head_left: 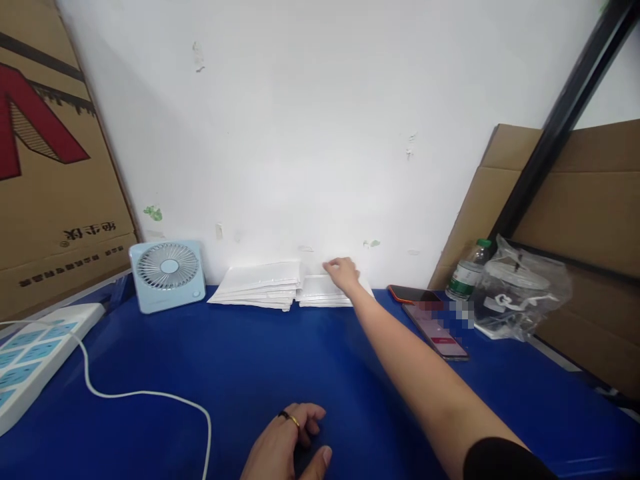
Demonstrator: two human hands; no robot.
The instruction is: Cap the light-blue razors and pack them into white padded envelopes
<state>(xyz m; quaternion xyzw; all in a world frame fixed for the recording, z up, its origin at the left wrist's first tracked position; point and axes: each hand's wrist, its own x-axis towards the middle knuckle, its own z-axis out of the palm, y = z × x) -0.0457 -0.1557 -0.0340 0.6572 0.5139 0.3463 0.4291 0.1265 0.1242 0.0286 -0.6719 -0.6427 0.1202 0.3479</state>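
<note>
My right hand (343,272) reaches far to the wall, its fingers curled loosely on the top edge of the smaller white envelope stack (325,292); a bigger stack (260,285) lies just beside it; my left hand (287,443) rests on the blue surface (240,360), fingers relaxed, near the front edge; between them is much open room.

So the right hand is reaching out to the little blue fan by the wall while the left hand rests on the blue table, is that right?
Not quite. In the head view the right hand reaches the white envelope stacks against the wall, not the fan, which stands apart further left. The left hand does rest on the blue table.
</note>
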